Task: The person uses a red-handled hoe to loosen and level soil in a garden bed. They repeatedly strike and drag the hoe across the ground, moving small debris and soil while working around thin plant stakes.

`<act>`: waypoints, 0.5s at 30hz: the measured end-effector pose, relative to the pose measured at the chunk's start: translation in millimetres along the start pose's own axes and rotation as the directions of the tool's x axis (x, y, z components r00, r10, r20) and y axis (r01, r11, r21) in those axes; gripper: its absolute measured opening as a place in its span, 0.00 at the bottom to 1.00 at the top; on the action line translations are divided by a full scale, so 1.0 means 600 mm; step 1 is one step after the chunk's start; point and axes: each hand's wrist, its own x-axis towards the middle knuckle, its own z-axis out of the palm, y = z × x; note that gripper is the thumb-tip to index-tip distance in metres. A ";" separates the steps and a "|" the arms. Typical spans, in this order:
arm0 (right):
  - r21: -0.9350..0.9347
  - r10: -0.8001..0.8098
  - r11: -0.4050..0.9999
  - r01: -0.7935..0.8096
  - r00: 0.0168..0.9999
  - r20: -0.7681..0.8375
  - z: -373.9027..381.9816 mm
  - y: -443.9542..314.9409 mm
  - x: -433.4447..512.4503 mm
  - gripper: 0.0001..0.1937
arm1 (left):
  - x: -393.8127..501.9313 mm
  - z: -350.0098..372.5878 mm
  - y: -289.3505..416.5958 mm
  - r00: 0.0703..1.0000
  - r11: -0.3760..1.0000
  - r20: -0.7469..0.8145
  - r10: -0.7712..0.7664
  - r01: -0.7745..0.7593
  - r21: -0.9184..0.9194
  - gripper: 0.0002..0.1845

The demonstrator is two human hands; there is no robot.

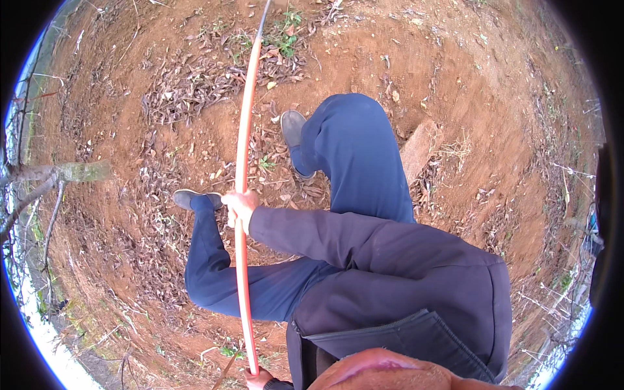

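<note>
A long orange handle [247, 112] of a garden tool runs from the bottom of the view to the top. My right hand [240, 207] is wrapped around it near mid-length, with the arm in a dark sleeve reaching across my body. Lower down, my left hand [258, 379] grips the butt end, partly cut off by the picture's bottom edge. At the far end a dark metal neck [263, 22] continues from the handle; the tool's head is mostly out of view, so its kind cannot be told. The handle passes over my left leg [263, 287].
Reddish-brown soil [468, 92] surrounds me, with dry leaves [190, 100] heaped ahead. Green weeds [287, 46] grow near the tool's far end. A cut tree branch [83, 171] juts in at left. Beside my right knee [356, 141] lies a flat brown slab [419, 148].
</note>
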 end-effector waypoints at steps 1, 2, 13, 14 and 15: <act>0.003 -0.049 0.999 0.049 0.998 0.034 0.011 -0.042 0.017 0.08 | 0.007 -0.009 0.041 1.000 0.999 -0.009 0.017 -0.017 -0.042 0.07; -0.005 -0.098 0.995 0.098 0.995 0.032 0.021 -0.084 0.033 0.08 | 0.020 -0.014 0.085 0.999 0.997 0.013 0.041 -0.040 -0.073 0.07; -0.115 -0.293 0.955 0.272 0.919 -0.265 -0.025 -0.107 0.153 0.08 | 0.100 0.004 0.130 0.959 0.948 0.044 0.279 -0.268 -0.171 0.05; -0.091 -0.206 0.977 0.190 0.953 -0.221 -0.036 -0.069 0.142 0.08 | 0.100 0.013 0.075 0.967 0.962 0.045 0.253 -0.246 -0.119 0.04; -0.014 -0.169 0.986 0.169 0.972 -0.165 -0.046 -0.026 0.124 0.07 | 0.097 0.033 0.025 0.973 0.975 0.058 0.222 -0.223 0.013 0.05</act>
